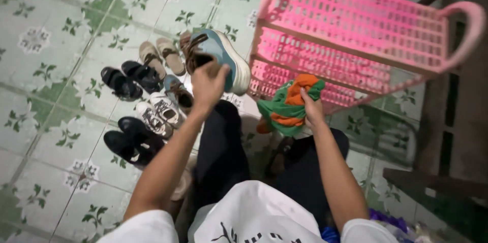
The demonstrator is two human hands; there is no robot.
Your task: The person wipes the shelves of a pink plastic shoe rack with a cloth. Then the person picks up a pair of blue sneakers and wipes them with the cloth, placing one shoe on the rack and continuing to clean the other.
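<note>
A blue sneaker (223, 55), likely light but stiff-soled, is gripped at its heel collar by the left hand (207, 84) above the floor shoes (147, 106), while a soft, limp green-and-orange cloth (291, 105) is bunched in the closed right hand (311, 111) near the pink rack (356, 35).

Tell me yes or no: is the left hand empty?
No, the left hand grips a blue sneaker with a thick white sole, lifted above the shoes on the floor.
</note>
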